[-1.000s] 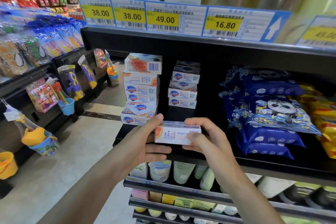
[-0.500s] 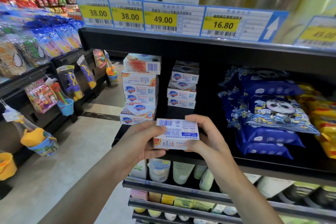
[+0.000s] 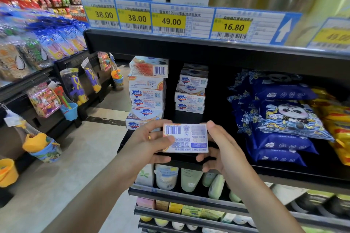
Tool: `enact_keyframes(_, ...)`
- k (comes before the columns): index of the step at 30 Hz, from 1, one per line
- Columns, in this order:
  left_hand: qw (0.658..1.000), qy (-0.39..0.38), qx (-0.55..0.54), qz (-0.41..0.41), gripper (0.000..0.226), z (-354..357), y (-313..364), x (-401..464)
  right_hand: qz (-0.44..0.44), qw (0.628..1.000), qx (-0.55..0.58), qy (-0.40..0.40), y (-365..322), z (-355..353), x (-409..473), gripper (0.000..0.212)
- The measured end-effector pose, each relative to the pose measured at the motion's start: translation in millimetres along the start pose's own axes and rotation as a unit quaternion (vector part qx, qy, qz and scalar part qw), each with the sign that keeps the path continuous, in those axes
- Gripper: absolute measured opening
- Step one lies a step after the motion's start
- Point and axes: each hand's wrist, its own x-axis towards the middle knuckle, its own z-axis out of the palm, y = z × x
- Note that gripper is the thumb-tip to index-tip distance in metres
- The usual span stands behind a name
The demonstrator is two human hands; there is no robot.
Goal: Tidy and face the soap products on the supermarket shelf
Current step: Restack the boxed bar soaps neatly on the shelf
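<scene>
Fingers (image 3: 212, 126) of both hands are curled round a small soap box (image 3: 186, 137), held in the air in front of a black shelf (image 3: 303, 174). Its barcode side faces the camera, with the print upside down. The left hand (image 3: 149, 143), wearing a ring, grips the box's left end with the thumb on the face; the right hand (image 3: 221, 149) grips the right end, thumb at the top corner. Just behind, on the shelf, stand two stacks of soap boxes: a taller left stack (image 3: 146, 93), its top box turned barcode-out, and a shorter right stack (image 3: 191, 92), with a dark gap between them. To the right lie blue panda-print packs (image 3: 284, 119) beside yellow packs (image 3: 339, 119). Yellow price tags (image 3: 171, 21) line the shelf edge above. Lower shelves hold tubes and bottles (image 3: 189, 178). On the left, a pale tiled floor (image 3: 66, 166) runs along an aisle where bagged toys (image 3: 75, 85) hang.
</scene>
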Motion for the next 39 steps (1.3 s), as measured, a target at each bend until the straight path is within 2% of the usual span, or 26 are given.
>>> enact_keyframes(12, 0.997, -0.039, 0.023, 0.058, 0.046, -2.0, -4.6, 0.5, 0.053, 0.997, 0.025, -0.040, -7.8, 0.6, 7.9, 0.056)
enact_keyframes(20, 0.997, -0.033, 0.016, 0.069, 0.055, -0.3, -5.4, 0.3, 0.044, 0.999, 0.026, -0.001, -4.8, 2.2, 13.7, 0.028)
enact_keyframes(24, 0.999, -0.020, -0.010, 0.043, 0.066, 0.9, -4.8, 1.9, 0.009, 1.000, 0.026, 0.014, -3.3, 1.7, 14.6, 0.025)
enact_keyframes(26, 0.999, -0.007, -0.017, 0.026, 0.066, 0.6, -3.7, 2.3, -0.003, 0.999, 0.033, 0.018, -2.9, 0.4, 15.3, 0.029)
enact_keyframes(30, 0.999, 0.007, -0.037, -0.022, 0.063, 0.1, -2.9, 1.3, -0.030, 0.999, 0.044, -0.004, -1.4, -1.6, 15.3, 0.021)
enact_keyframes(35, 0.996, 0.014, -0.039, -0.079, 0.061, 2.5, 3.0, 1.0, -0.080, 0.997, 0.001, -0.011, 1.5, -2.5, 12.0, 0.023)
enact_keyframes(39, 0.991, 0.014, -0.027, -0.127, 0.075, 2.0, 8.4, 2.2, -0.121, 0.992, -0.032, -0.007, 4.3, -2.1, 8.8, 0.027)
